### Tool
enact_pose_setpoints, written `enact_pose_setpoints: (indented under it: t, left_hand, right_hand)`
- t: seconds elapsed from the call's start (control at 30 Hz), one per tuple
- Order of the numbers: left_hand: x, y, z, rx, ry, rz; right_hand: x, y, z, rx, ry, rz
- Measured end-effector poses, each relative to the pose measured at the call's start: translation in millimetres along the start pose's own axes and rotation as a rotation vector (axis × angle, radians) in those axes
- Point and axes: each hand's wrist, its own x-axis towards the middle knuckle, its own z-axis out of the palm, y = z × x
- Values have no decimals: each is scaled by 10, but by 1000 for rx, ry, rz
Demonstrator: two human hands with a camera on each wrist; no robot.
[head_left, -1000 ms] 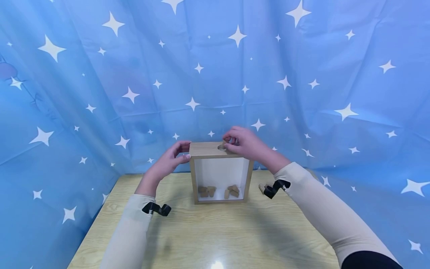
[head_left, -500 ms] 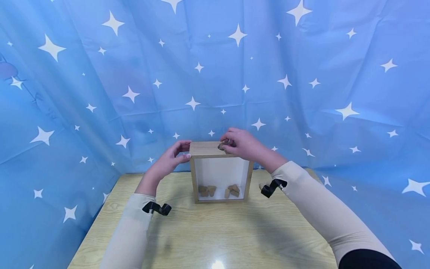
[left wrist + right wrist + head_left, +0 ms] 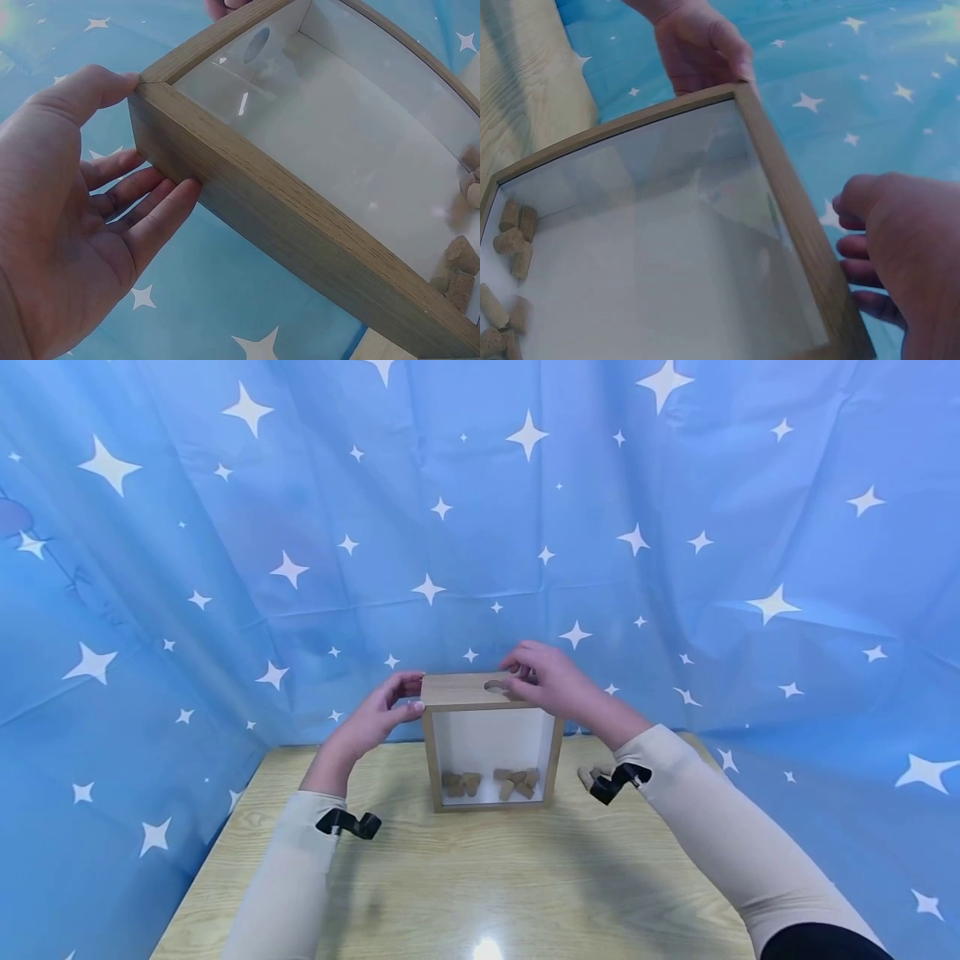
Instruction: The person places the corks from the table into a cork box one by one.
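An upright wooden box frame [image 3: 430,752] with a clear front and white back stands on the table. Its top has a round hole [image 3: 496,686]. Several corks [image 3: 517,782] lie inside at the bottom in two groups. My left hand [image 3: 369,720] holds the box at its upper left corner, and the left wrist view shows the thumb at the front corner with the fingertips against the side. Over the top, just right of the hole, my right hand [image 3: 553,680] hovers with loosely bent fingers. Nothing shows between these fingers in the right wrist view.
A few more corks [image 3: 585,777] lie on the table right of the box, partly behind the black wrist camera [image 3: 611,785]. The wooden table [image 3: 450,877] extends towards me. A blue curtain [image 3: 375,510] with white stars hangs behind.
The cork pinched by my right hand has been let go through the hole, and the right group inside has grown. My right hand has shifted slightly right. The left hand stays put.
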Motion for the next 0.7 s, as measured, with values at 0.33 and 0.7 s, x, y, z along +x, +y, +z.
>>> enact_pose_setpoints:
  t: [0.33, 0.7]
  left_hand:
    - [5, 8, -9, -13, -6, 5]
    - [-1, -2, 0, -28, -13, 5]
  right_hand:
    - [-331, 180, -195, 6, 169, -21]
    - [-950, 499, -224, 37, 282, 168]
